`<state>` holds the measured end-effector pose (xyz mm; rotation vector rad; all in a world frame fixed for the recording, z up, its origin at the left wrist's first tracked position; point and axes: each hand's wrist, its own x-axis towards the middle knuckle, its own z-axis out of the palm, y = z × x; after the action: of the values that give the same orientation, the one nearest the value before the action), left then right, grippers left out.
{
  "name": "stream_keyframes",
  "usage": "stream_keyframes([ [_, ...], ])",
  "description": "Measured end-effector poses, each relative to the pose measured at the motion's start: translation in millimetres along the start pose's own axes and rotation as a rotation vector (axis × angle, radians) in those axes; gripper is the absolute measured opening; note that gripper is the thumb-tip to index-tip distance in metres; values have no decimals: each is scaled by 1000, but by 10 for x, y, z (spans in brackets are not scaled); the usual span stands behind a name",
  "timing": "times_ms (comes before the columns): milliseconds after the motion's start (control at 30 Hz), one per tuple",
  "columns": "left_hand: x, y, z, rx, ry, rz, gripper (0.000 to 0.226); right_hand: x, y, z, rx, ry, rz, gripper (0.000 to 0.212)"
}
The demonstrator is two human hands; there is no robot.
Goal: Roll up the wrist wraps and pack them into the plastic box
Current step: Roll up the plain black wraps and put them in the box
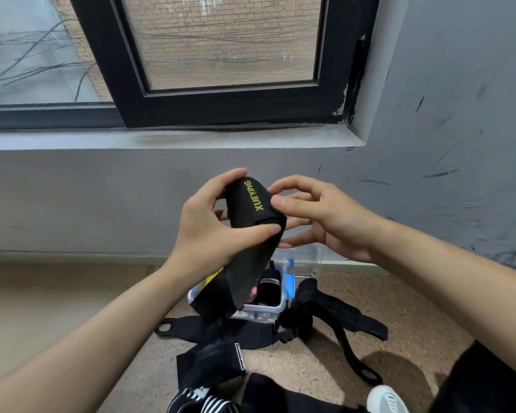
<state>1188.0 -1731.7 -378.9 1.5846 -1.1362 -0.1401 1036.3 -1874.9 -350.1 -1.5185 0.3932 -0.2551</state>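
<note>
Both hands are clamped on one black wrist wrap (252,204) lettered XUEYING in yellow. The left hand (209,225) grips its rolled part from nine o'clock, thumb pressed across the lower edge. The right hand (319,216) pinches it from three o'clock with thumb and fingertips. The wrap's loose tail hangs toward six o'clock, over the plastic box (268,308) on the floor (399,308), where a rolled wrap (270,289) sits inside. More unrolled wraps (325,314) lie around the box from three to six o'clock.
</note>
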Motion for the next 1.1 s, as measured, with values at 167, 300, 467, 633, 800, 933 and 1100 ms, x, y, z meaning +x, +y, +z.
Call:
stream_keyframes([
  [167,-107,8,175,119,180,105,86,-12,7,114,-67,32,12,43],
  [300,-118,39,246,171,168,162,90,38,30,105,-122,108,-58,43],
  [467,-86,-18,115,139,-33,169,87,88,55,-86,-152,121,-83,41],
  [633,32,-39,-69,77,-148,77,59,45,36,-196,-259,-5,-152,44],
  [800,32,-3,-143,-41,-320,72,53,-5,32,-175,-298,-44,-244,44],
  [933,15,10,-175,-98,-334,102,45,-23,65,-175,-266,18,-304,40],
  [1100,20,50,-207,-184,-318,91,38,-5,114,-175,-252,51,-357,40],
])
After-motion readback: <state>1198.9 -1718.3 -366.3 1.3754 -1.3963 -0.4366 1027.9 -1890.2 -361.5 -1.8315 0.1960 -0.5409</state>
